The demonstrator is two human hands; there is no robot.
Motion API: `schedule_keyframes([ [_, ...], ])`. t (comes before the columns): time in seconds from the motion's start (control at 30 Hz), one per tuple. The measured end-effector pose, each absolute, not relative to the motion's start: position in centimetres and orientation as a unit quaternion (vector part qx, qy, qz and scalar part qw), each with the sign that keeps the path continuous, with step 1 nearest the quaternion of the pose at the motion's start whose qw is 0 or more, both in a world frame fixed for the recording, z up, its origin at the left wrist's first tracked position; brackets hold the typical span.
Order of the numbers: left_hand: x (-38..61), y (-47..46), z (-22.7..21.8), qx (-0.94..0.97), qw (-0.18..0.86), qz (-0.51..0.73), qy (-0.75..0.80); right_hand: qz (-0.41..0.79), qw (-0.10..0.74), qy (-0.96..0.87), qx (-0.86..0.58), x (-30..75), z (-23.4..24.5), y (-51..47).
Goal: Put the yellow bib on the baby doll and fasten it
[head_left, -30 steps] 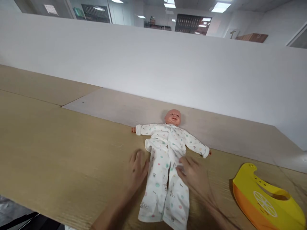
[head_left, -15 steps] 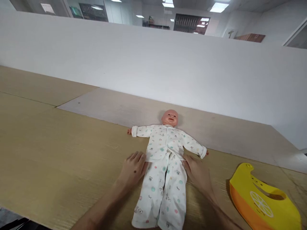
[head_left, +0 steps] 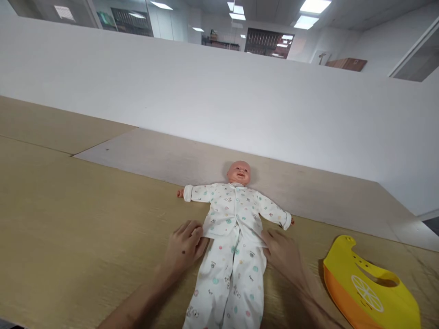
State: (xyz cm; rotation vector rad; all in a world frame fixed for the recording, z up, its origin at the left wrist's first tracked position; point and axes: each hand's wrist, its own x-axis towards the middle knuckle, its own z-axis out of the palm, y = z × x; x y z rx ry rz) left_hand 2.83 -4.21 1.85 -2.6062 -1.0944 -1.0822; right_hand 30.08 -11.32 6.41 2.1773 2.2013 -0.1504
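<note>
White partition wall (head_left: pixel 206 91) on the far side, wood-look table (head_left: pixel 85 219) nearer me. Baby doll (head_left: pixel 239 172) lies face-up mid-table, head far, legs near. Progress, as I judge it: printed jacket (head_left: pixel 236 208) on, both arms sleeved; matching trousers (head_left: pixel 219 274) on, cuffs out of frame. Probably just hem-straightening left; can't tell re: fasteners. My L hand (head_left: pixel 185 244) and R hand (head_left: pixel 281 251) are narrow, each apparently pinching its side of the hem. Silicone bib (head_left: pixel 384 301) sits apart, near right, w/ citrus-slice print; marks below it illegible. Clothing print too small to read; no brand visible.
</note>
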Motion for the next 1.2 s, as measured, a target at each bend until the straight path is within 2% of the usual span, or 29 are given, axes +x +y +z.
schedule_keyframes([
  [0.07, 2.8, -4.3, 1.5, -0.871, 0.058, -0.36, -0.329, -0.101, 0.098, 0.719, 0.681, 29.6, 7.0, -11.5],
  [0.17, 3.1, -4.9, 0.5, -0.888, 0.032, -0.335, -0.315, -0.151, 0.124, 0.719, 0.667, 28.9, 7.9, -11.6],
  [0.3, 4.1, -5.4, 0.1, -0.852, -0.031, -0.371, -0.368, -0.171, 0.089, 0.705, 0.683, 28.5, 8.5, -11.4],
  [0.4, 5.7, -5.6, 1.0, -0.834, -0.044, -0.374, -0.404, -0.164, 0.031, 0.697, 0.697, 28.2, 7.9, -11.3],
  [0.53, 8.0, -5.3, 2.3, -0.854, -0.038, -0.27, -0.442, -0.111, -0.042, 0.7, 0.704, 27.6, 5.9, -11.2],
  [0.7, 8.3, -4.9, 2.9, -0.875, -0.059, -0.163, -0.452, -0.112, -0.028, 0.71, 0.695, 27.1, 4.7, -10.8],
  [0.93, 7.5, -5.3, 1.2, -0.903, 0.069, -0.246, -0.346, -0.077, 0.048, 0.722, 0.685, 25.7, 5.6, -11.1],
  [1.07, 7.2, -5.3, 1.3, -0.887, 0.034, -0.318, -0.335, -0.079, 0.02, 0.749, 0.657, 26.1, 5.0, -11.0],
  [1.2, 7.3, -5.7, 1.5, -0.91, 0.035, -0.298, -0.287, -0.083, 0.008, 0.784, 0.616, 26.9, 4.7, -10.8],
])
